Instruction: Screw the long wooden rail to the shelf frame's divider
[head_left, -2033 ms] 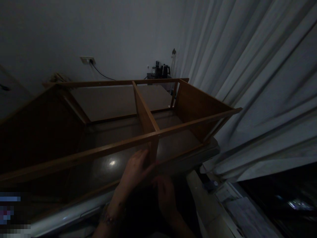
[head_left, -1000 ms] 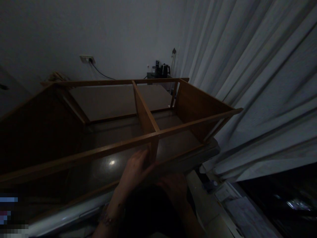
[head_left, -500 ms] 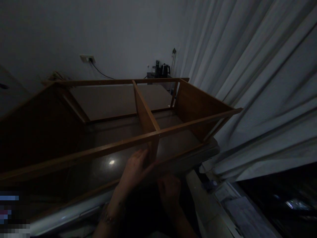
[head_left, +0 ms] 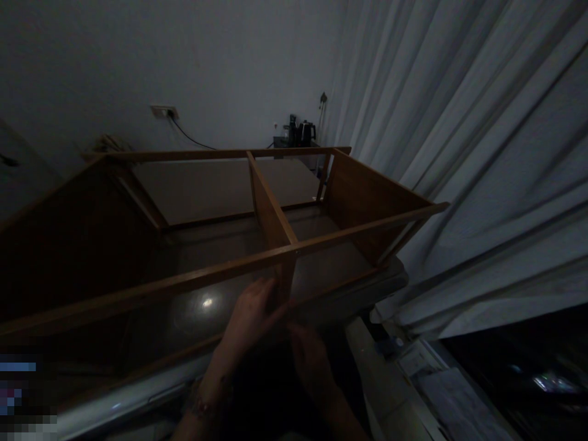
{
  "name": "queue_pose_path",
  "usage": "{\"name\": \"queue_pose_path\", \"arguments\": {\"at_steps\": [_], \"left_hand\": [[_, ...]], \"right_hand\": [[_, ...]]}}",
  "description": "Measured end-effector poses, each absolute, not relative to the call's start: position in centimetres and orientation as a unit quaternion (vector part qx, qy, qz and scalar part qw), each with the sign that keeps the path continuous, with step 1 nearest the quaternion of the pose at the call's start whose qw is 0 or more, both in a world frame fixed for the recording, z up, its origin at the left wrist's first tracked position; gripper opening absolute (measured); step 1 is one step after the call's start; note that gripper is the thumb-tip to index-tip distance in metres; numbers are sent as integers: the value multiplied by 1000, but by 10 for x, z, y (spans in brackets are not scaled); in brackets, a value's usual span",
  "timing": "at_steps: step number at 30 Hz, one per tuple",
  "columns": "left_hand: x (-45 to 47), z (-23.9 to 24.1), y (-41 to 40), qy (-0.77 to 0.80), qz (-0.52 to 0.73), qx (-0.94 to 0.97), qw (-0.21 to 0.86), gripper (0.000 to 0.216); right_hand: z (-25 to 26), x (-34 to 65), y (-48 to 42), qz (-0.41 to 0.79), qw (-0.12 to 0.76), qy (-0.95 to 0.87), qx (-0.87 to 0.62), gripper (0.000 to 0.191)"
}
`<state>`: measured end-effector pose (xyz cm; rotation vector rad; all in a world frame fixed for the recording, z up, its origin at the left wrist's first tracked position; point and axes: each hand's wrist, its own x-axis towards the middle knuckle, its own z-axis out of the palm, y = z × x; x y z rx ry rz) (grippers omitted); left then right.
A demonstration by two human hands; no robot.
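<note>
A brown wooden frame [head_left: 220,267] with a middle divider [head_left: 271,208] lies in front of me, a grey panel [head_left: 220,245] forming its floor. My left hand [head_left: 250,312] is at the bottom of the divider's near end, fingers on its left side and thumb stretched across the front near the lower rail. Just below and to the right, my right hand [head_left: 312,355] is held with curled fingers close to the frame's near lower edge. Dim light hides whether anything small is in it.
The frame rests on a padded surface [head_left: 390,278]. A long pale curtain [head_left: 482,153] hangs at right. Behind the frame stand a black kettle [head_left: 305,131] and a wall socket [head_left: 164,112] with a plugged cable. Boxes [head_left: 441,392] sit on the floor at lower right.
My right hand has shifted slightly up and left, its fingers somewhat less curled than before. My left hand stays at the divider, and the view has tilted very slightly.
</note>
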<state>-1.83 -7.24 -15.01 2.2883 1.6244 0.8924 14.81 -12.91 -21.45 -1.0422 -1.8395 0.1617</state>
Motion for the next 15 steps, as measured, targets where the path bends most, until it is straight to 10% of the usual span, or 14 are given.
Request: {"name": "queue_pose_path", "arguments": {"at_steps": [7, 15], "left_hand": [[-19, -150, -73, 548, 304, 775, 80, 37], [-19, -150, -72, 551, 291, 778, 82, 36]], "right_hand": [[-220, 125, -143, 331, 552, -565, -516, 26], [-224, 150, -129, 249, 494, -705, -444, 22]]}}
